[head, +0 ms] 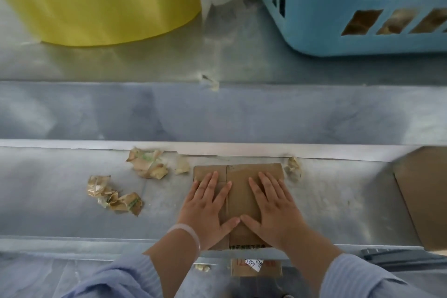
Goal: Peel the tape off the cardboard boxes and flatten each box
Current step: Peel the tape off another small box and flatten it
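A small brown cardboard box (242,191) lies flat on the grey metal table (60,201), its near end hanging over the front edge. My left hand (208,208) presses on its left half with straight, spread fingers. My right hand (273,208) presses on its right half the same way. The two thumbs almost meet at the box's middle. Crumpled wads of peeled brown tape (147,163) lie left of the box, with more wads (113,196) further left and a small tape scrap (294,167) at its right corner.
A blue plastic basket (338,7) holding cardboard stands at the back right. A yellow bin (101,0) stands at the back left. A flat cardboard sheet (425,196) lies at the right edge. A raised metal ledge (217,111) crosses the table behind the box.
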